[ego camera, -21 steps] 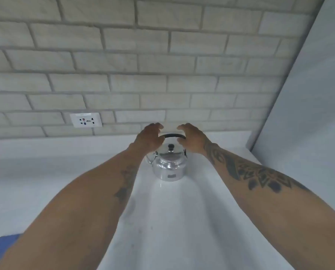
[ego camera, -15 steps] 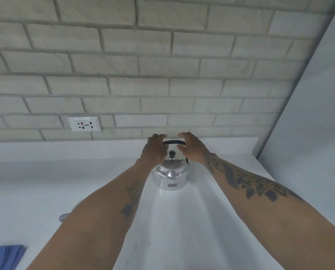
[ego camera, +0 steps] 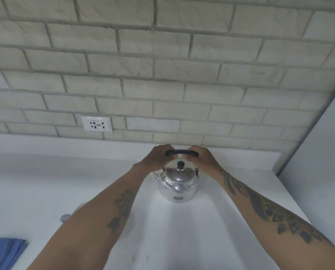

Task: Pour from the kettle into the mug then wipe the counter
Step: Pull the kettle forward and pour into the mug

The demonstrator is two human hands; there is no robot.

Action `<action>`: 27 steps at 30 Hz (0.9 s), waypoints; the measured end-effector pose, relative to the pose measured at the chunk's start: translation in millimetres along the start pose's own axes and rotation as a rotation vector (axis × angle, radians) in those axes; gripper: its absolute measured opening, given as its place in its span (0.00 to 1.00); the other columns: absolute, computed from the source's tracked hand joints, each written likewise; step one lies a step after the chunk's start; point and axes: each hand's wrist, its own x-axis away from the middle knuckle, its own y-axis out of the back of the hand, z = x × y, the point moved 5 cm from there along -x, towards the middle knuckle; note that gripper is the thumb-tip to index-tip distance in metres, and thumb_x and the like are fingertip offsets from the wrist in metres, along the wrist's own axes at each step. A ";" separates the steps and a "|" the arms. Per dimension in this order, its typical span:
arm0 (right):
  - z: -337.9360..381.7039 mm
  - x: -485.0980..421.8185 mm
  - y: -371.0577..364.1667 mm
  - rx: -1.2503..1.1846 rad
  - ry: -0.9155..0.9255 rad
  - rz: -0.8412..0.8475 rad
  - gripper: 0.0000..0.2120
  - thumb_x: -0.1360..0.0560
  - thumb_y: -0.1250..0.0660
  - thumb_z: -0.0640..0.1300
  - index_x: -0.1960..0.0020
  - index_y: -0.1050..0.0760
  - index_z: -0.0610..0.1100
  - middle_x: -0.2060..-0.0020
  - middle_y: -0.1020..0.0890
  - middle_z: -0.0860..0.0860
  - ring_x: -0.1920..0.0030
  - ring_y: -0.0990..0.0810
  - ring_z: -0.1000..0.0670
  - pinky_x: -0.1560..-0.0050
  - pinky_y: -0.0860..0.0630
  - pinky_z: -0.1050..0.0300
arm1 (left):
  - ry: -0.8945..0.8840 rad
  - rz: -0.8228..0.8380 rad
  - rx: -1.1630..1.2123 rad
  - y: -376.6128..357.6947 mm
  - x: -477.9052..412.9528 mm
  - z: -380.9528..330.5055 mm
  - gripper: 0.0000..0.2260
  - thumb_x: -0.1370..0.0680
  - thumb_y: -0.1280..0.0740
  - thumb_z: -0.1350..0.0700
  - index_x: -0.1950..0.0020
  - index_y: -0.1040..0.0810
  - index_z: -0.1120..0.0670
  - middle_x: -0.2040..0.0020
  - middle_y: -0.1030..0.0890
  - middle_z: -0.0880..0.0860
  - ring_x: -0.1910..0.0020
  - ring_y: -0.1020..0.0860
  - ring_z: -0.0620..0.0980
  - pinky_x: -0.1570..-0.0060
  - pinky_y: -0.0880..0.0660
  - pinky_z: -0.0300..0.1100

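Head view: both hands, left hand and right hand, now grasp the kettle by its black handle, having closed in from hovering beside it.

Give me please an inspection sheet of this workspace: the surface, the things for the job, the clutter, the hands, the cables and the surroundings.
Surface: white counter, faint marks near the front edge.
Job's things: steel kettle upright on the counter, lid on, black handle raised; blue cloth folded at the front left; a mug cannot be confirmed, only a small greyish thing shows beside the left forearm.
Clutter: nothing seen.
Hands: left hand and right hand each closed on one end of the kettle handle.
Cables: nothing seen.
Surroundings: pale brick wall behind, wall socket with nothing plugged in, plain grey panel on the right.
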 end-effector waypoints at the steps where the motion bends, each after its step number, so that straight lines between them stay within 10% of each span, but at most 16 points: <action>1: 3.0 3.4 -0.3 -0.043 0.013 -0.016 0.03 0.27 0.29 0.43 0.60 0.21 0.46 0.70 0.24 0.55 0.71 0.28 0.60 0.66 0.33 0.62 | -0.010 0.000 -0.006 4.2 4.5 -3.3 0.04 0.24 0.33 0.54 0.54 0.22 0.55 0.63 0.23 0.48 0.65 0.26 0.45 0.65 0.33 0.37; 17: 110.3 81.1 -20.3 -0.499 0.175 -0.138 0.11 0.28 0.27 0.34 0.46 0.17 0.36 0.60 0.16 0.53 0.64 0.20 0.62 0.65 0.28 0.73 | -0.133 -0.015 0.116 93.8 113.1 -37.8 0.05 0.28 0.26 0.53 0.54 0.17 0.52 0.64 0.17 0.51 0.65 0.20 0.50 0.56 0.21 0.51; 27: 149.5 102.7 -48.5 -0.359 0.221 -0.035 0.13 0.28 0.27 0.33 0.44 0.18 0.36 0.52 0.15 0.47 0.55 0.17 0.61 0.56 0.24 0.71 | 0.035 -0.077 -0.044 131.0 214.9 80.8 0.37 0.37 0.20 0.45 0.30 0.29 0.45 0.37 0.23 0.45 0.38 0.26 0.43 0.39 0.29 0.40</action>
